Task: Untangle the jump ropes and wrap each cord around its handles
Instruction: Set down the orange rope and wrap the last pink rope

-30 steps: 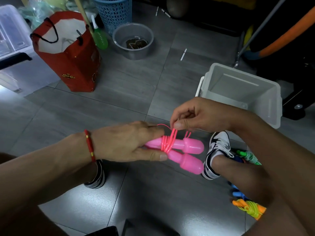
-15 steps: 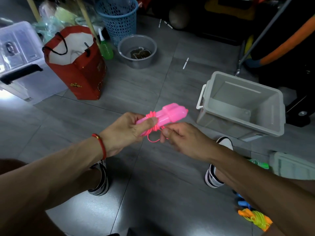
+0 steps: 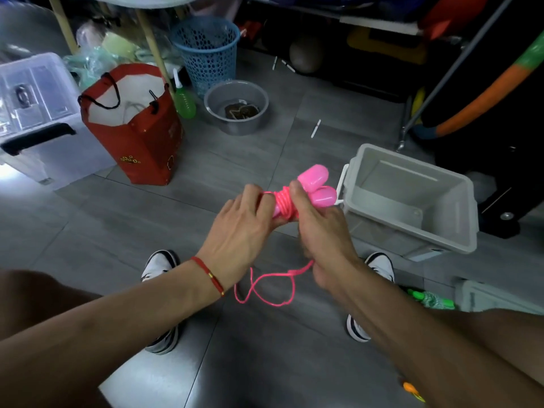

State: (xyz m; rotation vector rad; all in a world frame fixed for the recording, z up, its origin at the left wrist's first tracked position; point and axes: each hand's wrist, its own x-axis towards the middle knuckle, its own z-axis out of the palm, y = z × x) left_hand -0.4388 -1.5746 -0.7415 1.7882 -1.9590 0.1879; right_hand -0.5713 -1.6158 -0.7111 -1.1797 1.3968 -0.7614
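Both hands gripping pink handles [image 3: 316, 184], left hand [image 3: 244, 228], right hand [image 3: 321, 228], cord [image 3: 273, 285] dangling

Grey tile floor [image 3: 88, 231], cluttered bkgd.

red cord bracelet [image 3: 209, 277]; white sneakers [image 3: 159, 265], black trim

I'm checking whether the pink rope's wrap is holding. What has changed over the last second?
The pink handles swung from lying sideways to pointing away, toward the grey bin. The right hand went from pinching cord above them to gripping them; a loose loop of pink cord now hangs below. The left hand still holds the handles.
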